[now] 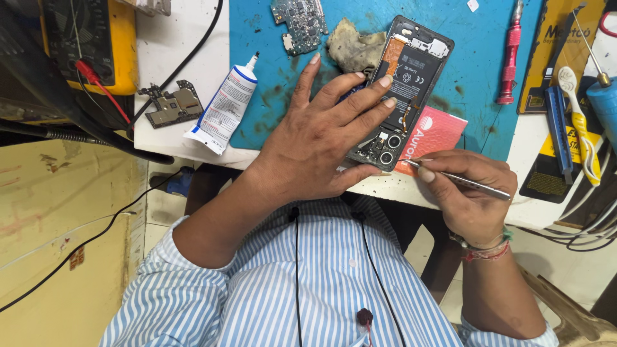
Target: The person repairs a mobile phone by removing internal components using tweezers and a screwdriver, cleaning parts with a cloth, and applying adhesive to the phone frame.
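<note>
While the left hand (pixel 321 138) presses flat on the opened black phone with its back cover off (pixel 402 90), the right hand (pixel 466 193) pinches thin metal tweezers (pixel 459 180) at its lower corner; steady, shallow tip work seems wise. Beyond the fingers lie a grimy cloth wad (pixel 353 45) and a green circuit board (pixel 299 22), crowding the blue mat (pixel 270 96).
</note>
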